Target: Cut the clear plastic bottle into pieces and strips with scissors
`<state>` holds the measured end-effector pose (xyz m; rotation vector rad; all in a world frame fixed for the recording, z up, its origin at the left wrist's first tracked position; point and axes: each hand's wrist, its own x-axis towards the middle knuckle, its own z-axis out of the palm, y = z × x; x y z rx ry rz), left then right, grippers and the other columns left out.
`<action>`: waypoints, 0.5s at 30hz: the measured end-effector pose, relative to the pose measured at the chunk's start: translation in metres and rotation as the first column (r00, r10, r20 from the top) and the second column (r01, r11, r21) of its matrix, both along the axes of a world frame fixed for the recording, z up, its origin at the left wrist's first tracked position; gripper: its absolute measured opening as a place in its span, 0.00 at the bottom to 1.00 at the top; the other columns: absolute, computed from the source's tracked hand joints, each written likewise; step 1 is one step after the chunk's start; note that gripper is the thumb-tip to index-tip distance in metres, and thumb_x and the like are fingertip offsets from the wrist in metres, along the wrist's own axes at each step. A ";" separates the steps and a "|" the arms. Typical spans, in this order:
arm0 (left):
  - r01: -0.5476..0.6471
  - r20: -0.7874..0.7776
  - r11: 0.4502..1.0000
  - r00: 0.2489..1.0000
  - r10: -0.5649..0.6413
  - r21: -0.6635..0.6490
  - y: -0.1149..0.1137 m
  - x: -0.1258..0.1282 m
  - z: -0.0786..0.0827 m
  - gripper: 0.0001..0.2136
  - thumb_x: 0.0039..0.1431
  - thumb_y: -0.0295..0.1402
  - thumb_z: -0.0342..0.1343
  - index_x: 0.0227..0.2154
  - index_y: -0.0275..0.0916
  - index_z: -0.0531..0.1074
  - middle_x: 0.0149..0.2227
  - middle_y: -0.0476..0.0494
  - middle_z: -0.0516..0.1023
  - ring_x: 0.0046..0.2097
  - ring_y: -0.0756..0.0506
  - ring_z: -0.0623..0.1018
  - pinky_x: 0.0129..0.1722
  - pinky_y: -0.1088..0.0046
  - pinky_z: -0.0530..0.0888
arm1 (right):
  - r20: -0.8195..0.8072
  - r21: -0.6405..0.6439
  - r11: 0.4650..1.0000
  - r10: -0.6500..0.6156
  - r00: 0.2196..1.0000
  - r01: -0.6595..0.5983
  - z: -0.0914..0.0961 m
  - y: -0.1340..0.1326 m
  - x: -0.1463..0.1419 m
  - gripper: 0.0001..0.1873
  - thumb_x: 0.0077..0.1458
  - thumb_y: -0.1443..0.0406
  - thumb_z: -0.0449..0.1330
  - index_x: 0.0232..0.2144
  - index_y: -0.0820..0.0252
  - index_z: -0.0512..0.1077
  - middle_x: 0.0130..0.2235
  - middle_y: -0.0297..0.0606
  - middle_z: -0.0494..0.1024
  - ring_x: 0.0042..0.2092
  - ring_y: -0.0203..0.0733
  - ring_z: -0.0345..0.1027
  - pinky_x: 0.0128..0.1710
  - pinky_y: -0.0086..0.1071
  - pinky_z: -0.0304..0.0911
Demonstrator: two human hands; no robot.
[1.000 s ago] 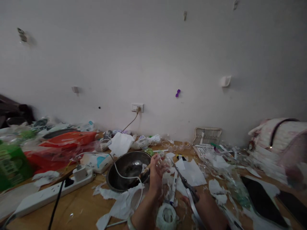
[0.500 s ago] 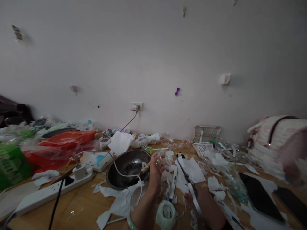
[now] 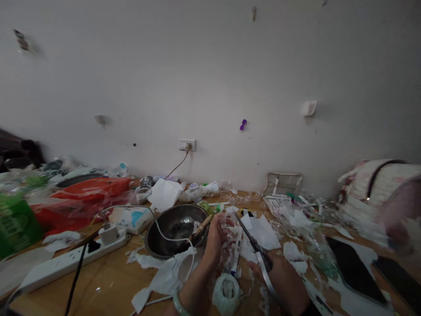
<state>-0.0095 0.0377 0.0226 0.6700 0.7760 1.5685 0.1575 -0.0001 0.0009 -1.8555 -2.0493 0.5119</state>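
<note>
Since a moment ago the scissors (image 3: 251, 239) have swung up and inward, their tips now close to the clear plastic piece (image 3: 227, 228), and both hands sit slightly nearer each other. The left hand (image 3: 215, 237) has its grip pinching that crumpled plastic piece above the cluttered wooden surface (image 3: 108, 285), just right of the metal bowl (image 3: 174, 230). The right hand (image 3: 279, 276) has its grip closed around the scissors' handles, blades angled up-left. A tape roll (image 3: 226, 293) lies between the forearms, with torn paper scraps (image 3: 164, 276) and a white power strip (image 3: 66, 263) off to the left.
</note>
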 end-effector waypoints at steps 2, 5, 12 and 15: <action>0.018 0.011 1.000 1.000 -0.018 -0.018 -0.001 -0.001 0.003 0.21 0.47 0.53 0.53 0.29 0.37 0.69 0.22 0.51 0.72 0.15 0.54 0.67 0.12 0.79 0.61 | 0.010 -0.011 1.000 -0.005 1.000 0.005 0.002 0.000 0.001 0.19 0.52 0.50 0.56 0.31 0.62 0.71 0.34 0.46 0.78 0.38 0.48 0.72 0.35 0.34 0.60; 0.053 0.019 0.998 0.998 -0.052 -0.037 -0.002 -0.003 0.005 0.21 0.49 0.53 0.51 0.26 0.36 0.69 0.20 0.48 0.71 0.13 0.53 0.66 0.10 0.79 0.55 | 0.024 -0.016 1.000 -0.004 1.000 0.004 0.002 -0.001 0.002 0.18 0.52 0.52 0.57 0.32 0.62 0.71 0.35 0.47 0.78 0.38 0.48 0.72 0.35 0.33 0.59; 0.042 0.027 0.998 0.999 -0.041 -0.037 0.004 -0.006 0.000 0.21 0.48 0.54 0.53 0.26 0.37 0.69 0.19 0.48 0.71 0.11 0.54 0.64 0.10 0.79 0.52 | 0.081 -0.051 0.998 -0.022 0.996 0.026 0.001 0.001 0.006 0.18 0.54 0.53 0.55 0.34 0.63 0.72 0.36 0.49 0.79 0.39 0.54 0.73 0.36 0.37 0.61; 0.037 0.016 0.999 0.999 -0.036 -0.032 0.004 -0.007 -0.001 0.20 0.48 0.53 0.54 0.26 0.37 0.69 0.19 0.46 0.72 0.13 0.51 0.67 0.11 0.78 0.54 | 0.095 -0.009 1.000 -0.015 0.995 0.016 -0.003 0.005 0.009 0.17 0.54 0.54 0.54 0.33 0.61 0.73 0.35 0.48 0.79 0.38 0.53 0.73 0.36 0.38 0.62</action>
